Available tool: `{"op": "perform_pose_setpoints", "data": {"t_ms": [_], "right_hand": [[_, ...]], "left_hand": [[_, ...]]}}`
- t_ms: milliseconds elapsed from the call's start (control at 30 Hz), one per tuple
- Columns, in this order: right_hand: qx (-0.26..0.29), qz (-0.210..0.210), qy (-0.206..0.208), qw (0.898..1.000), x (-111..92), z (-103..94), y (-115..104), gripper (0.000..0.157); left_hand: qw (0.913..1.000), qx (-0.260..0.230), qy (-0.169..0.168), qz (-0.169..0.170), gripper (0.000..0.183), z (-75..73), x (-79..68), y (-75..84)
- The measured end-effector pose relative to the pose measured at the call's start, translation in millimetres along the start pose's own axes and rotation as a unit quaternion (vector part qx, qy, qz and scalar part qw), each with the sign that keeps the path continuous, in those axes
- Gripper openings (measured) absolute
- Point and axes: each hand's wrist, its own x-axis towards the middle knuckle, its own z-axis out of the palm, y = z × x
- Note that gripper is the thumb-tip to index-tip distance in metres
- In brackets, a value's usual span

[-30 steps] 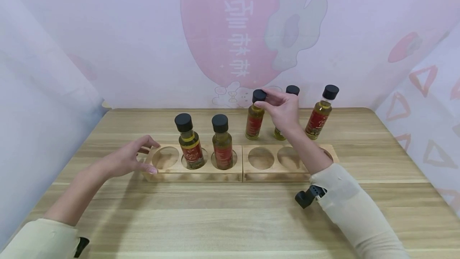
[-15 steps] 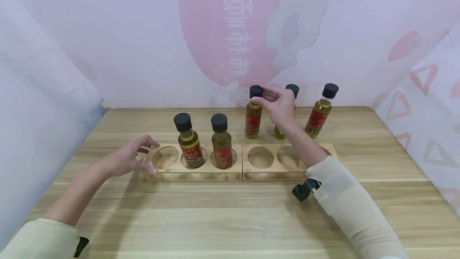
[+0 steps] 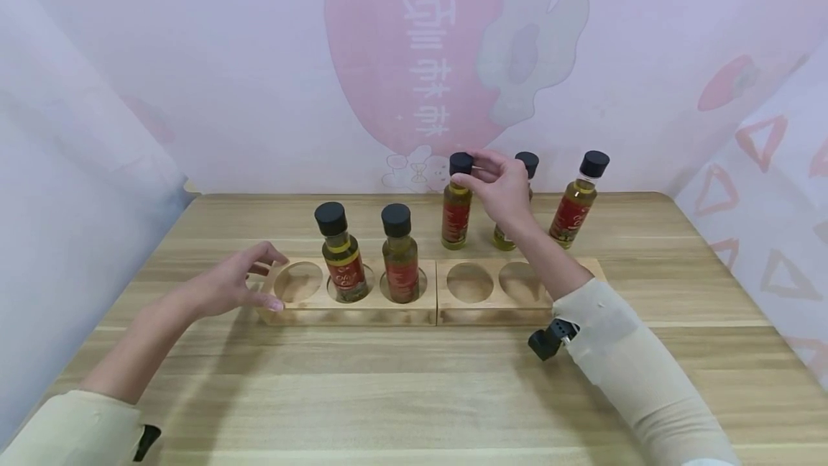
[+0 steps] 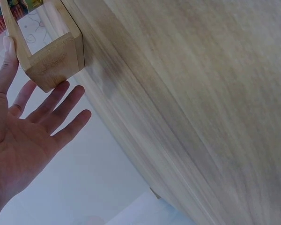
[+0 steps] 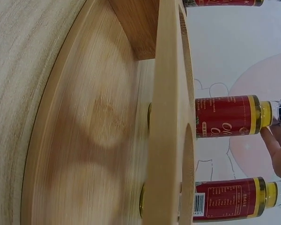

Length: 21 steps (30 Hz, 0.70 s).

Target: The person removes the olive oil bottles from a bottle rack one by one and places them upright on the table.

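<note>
Two wooden bottle racks lie end to end. The left rack has olive oil bottles in its middle and right holes and a bare left hole. My left hand holds that rack's outer end, thumb at the front corner, fingers at the back; in the left wrist view its fingertips meet the end block. Behind the right rack, my right hand pinches the black cap of an upright olive oil bottle between thumb and fingers. The right wrist view shows its red label beyond the rack.
Farther right behind the racks stand two more olive oil bottles, one partly hidden by my right hand and the other near the table's back right. A printed curtain hangs behind the wooden table.
The bottle in my right hand has shifted slightly left and back, from a slight tilt to upright. My left hand stays at the rack's end.
</note>
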Motion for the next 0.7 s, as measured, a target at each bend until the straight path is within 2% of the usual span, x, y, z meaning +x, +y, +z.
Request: {"op": "perform_pose_setpoints", "data": {"t_ms": [433, 567, 700], "right_hand": [[-0.01, -0.018, -0.017, 1.0, -5.2, -3.5, -3.1, 0.062], [-0.055, -0.053, -0.008, 0.997, -13.5, -8.9, -8.8, 0.061], [-0.088, -0.107, 0.004, 0.99, -21.9, -14.3, -19.5, 0.055]], "left_hand": [[1.0, 0.003, -0.001, -0.005, 0.066, 0.9, 2.7, 0.3], [1.0, 0.005, -0.001, -0.006, 0.066, 2.2, 2.5, 1.4], [1.0, 0.005, 0.003, -0.004, 0.066, 2.7, 2.4, 2.5]]}}
